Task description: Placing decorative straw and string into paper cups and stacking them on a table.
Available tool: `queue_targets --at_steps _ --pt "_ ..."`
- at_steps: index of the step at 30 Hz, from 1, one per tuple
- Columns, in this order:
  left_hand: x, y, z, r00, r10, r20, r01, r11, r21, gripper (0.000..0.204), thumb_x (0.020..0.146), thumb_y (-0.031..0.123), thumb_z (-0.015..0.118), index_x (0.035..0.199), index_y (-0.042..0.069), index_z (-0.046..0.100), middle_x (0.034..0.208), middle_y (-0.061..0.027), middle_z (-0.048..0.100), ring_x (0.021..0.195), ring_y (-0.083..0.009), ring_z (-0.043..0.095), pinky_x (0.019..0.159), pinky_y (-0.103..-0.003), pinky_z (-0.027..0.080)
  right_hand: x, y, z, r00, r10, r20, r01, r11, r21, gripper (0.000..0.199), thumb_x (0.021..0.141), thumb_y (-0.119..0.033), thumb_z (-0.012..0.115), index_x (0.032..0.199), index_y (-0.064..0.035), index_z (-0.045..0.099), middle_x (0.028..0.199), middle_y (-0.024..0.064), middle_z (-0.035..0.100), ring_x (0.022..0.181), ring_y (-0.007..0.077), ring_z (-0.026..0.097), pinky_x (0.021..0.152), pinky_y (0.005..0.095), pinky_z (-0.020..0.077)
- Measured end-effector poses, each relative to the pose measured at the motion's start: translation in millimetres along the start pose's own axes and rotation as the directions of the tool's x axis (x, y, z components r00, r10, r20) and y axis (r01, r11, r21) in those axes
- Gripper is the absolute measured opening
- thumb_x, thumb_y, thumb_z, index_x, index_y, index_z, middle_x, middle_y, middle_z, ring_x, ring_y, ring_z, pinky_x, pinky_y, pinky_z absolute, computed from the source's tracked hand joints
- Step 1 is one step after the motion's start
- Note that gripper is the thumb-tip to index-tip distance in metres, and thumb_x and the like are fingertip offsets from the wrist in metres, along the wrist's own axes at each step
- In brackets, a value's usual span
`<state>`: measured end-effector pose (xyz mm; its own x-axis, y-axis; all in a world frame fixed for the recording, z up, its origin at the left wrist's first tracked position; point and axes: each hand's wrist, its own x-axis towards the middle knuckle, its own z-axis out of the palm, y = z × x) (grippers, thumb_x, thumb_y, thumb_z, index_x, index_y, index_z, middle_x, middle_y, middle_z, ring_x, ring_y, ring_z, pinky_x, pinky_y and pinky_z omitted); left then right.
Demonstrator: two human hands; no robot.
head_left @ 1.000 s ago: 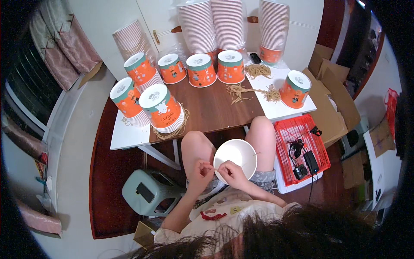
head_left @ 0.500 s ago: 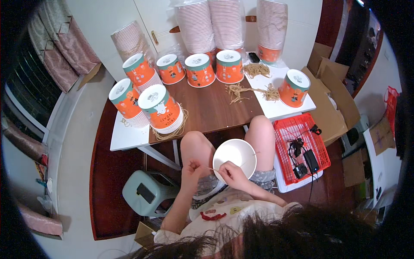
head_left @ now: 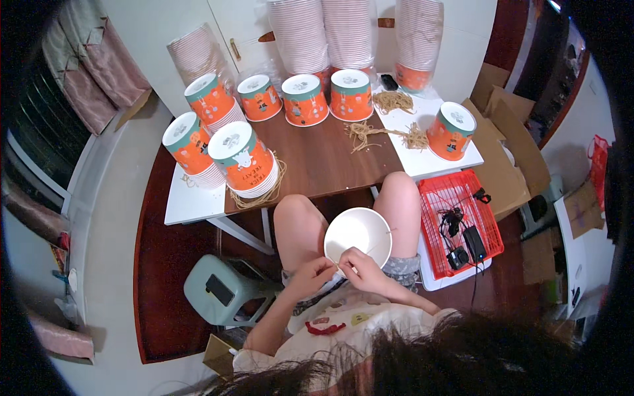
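Observation:
A paper bucket [head_left: 360, 228], white inside, sits mouth up between my knees. At its near rim my left hand [head_left: 313, 277] and my right hand [head_left: 363, 270] meet with fingertips pinched close together. A thin piece of twine seems to run between them, though its end is mostly hidden by my fingers. More of that twine [head_left: 391, 231] pokes out at the bucket's right rim and crosses its inside. My right hand rests over the near edge of the bucket.
Upside-down orange buckets [head_left: 306, 102] stand on the brown table [head_left: 317, 165], some in stacks. Bundles of twine [head_left: 394, 101] lie on its right side. Tall bagged bucket stacks [head_left: 356, 33] line the back. A red basket [head_left: 492, 247] with cables is right, a green stool [head_left: 205, 280] left.
My left hand has moved right, from beside the bucket to meet my right hand at the near rim. The stretch of twine between them is shorter. The view has shifted slightly.

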<state>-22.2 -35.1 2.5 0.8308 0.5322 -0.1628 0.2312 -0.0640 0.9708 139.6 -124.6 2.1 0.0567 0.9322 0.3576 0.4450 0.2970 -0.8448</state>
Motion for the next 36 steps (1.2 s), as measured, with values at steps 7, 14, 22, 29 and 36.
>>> queue_targets --at_steps 7,14,22,29,36 --pt "-1 -4 5 0.995 0.059 -0.085 -0.066 0.995 -0.079 0.010 0.082 0.011 0.050 0.077 0.002 0.053 0.066 0.0034 0.049 0.062 -0.0037 0.042 0.055 -0.019 0.035 -3 -4 -2 1.000 -0.022 0.020 0.022 0.999 -0.027 0.010 0.074 0.000 0.051 0.082 -0.0033 0.047 0.078 0.0126 0.048 0.069 0.0291 0.052 0.060 0.0332 0.0427" --pt "1 -4 5 0.988 0.053 -0.145 -0.069 0.992 -0.106 0.010 0.081 0.008 0.049 0.073 0.003 0.050 0.065 0.0041 0.046 0.062 -0.0033 0.041 0.054 -0.019 0.034 -3 -3 -5 0.997 -0.066 0.030 0.067 0.997 -0.036 0.011 0.073 0.001 0.051 0.082 -0.0030 0.047 0.078 0.0130 0.049 0.072 0.0301 0.052 0.063 0.0345 0.0430" --pt "3 -5 8 0.968 0.181 -0.172 -0.181 0.983 0.019 0.007 0.080 0.005 0.049 0.075 0.001 0.051 0.066 -0.0005 0.048 0.062 -0.0075 0.044 0.056 -0.022 0.037 -5 -4 -11 0.986 -0.148 0.079 0.148 0.989 0.003 0.010 0.072 0.000 0.052 0.080 -0.0029 0.047 0.078 0.0130 0.050 0.073 0.0309 0.052 0.065 0.0358 0.0425" --pt "-14 -9 7 0.921 0.338 -0.193 -0.299 0.932 0.204 0.006 0.079 0.005 0.054 0.081 0.000 0.054 0.071 -0.0049 0.053 0.065 -0.0091 0.049 0.058 -0.023 0.039 -8 -31 -18 0.993 -0.079 0.085 0.084 0.995 -0.046 0.010 0.070 -0.001 0.054 0.079 -0.0028 0.050 0.076 0.0120 0.052 0.073 0.0298 0.053 0.067 0.0357 0.0423" --pt "-36 -29 28 0.952 -0.145 -0.270 0.043 0.935 -0.351 0.010 0.083 0.011 0.053 0.088 0.004 0.057 0.076 0.0002 0.056 0.061 -0.0077 0.049 0.054 -0.021 0.040 -8 -49 -33 0.962 -0.152 0.226 0.214 0.936 -0.280 0.011 0.067 -0.007 0.056 0.077 -0.0050 0.051 0.068 0.0089 0.052 0.069 0.0247 0.052 0.070 0.0328 0.0393"
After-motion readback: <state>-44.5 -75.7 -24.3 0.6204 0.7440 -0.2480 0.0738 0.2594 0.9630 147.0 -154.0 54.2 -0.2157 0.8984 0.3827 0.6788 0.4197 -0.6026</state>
